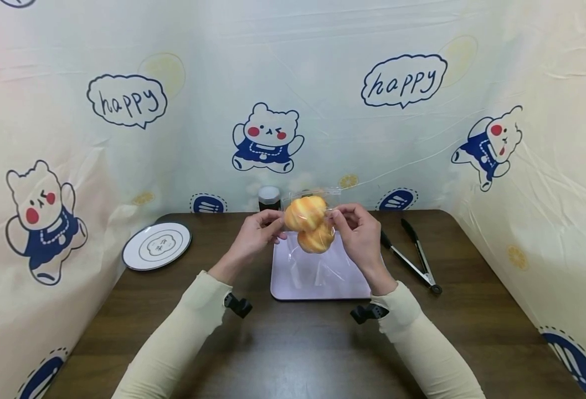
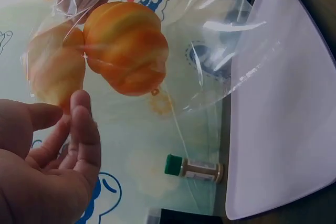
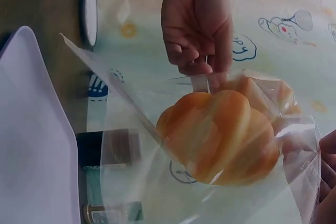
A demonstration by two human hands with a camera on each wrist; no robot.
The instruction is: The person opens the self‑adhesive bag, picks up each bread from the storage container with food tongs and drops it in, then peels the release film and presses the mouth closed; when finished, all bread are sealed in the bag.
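Observation:
Two golden bread rolls (image 1: 305, 213) sit inside a clear plastic bag (image 1: 298, 266), lifted above a pale lavender tray (image 1: 363, 289). My left hand (image 1: 259, 235) pinches the bag's left side between thumb and fingers. On the opposite side, my right hand (image 1: 360, 238) pinches the bag beside the upper roll. In the left wrist view, the left hand's thumb and fingertips (image 2: 81, 124) meet at the bag near the paler roll (image 2: 56, 69). The right wrist view has the nearer roll (image 3: 220, 137) behind wrinkled film, and the right hand (image 3: 326, 182) is partly cut off.
Black-tipped metal tongs (image 1: 417, 260) lie right of the tray. A white plate (image 1: 135, 252) with a dark rim is at the table's left. Behind the bag stand a grey-lidded jar (image 1: 270, 197) and a green-capped bottle (image 2: 197, 170). A printed curtain (image 1: 323, 66) surrounds the brown table (image 1: 293, 354).

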